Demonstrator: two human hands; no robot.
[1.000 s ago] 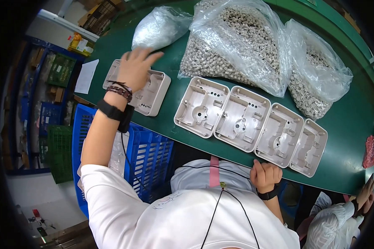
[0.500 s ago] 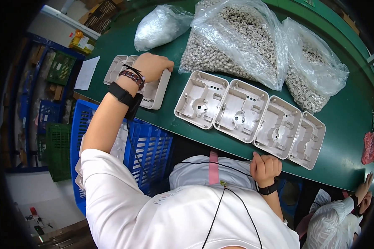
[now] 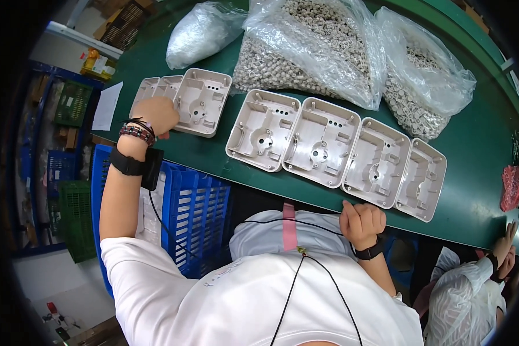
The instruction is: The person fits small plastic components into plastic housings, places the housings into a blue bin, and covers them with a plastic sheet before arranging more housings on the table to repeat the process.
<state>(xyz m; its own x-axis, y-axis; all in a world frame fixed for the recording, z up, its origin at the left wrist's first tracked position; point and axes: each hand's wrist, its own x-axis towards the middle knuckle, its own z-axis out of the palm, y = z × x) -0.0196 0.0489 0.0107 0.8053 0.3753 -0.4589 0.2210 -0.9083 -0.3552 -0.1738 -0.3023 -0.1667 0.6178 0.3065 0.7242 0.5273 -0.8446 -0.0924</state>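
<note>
Three light-grey plastic housings stand side by side at the left of the table. My left hand (image 3: 154,115) is bent over the near end of the middle housing (image 3: 168,86), its fingers curled and partly hidden. The rightmost housing of this group (image 3: 199,95) lies fully in sight beside the hand, open side up. My right hand (image 3: 361,224) rests as a loose fist at the table's front edge, with nothing visible in it. Several more open housings (image 3: 323,144) form a slanting row in front of it, showing ribs, posts and holes inside.
Clear bags of small beige parts (image 3: 305,52) and another bag (image 3: 415,86) line the back. A whitish plastic bag (image 3: 202,34) is further left. A blue crate (image 3: 193,207) stands below the table edge. A co-worker's hands (image 3: 504,254) are at far right, near a red bag (image 3: 512,187).
My left hand has moved left and nearer, off the rightmost housing of the left group, which now shows whole. My right hand stays a fist. The whole view has shifted slightly.
</note>
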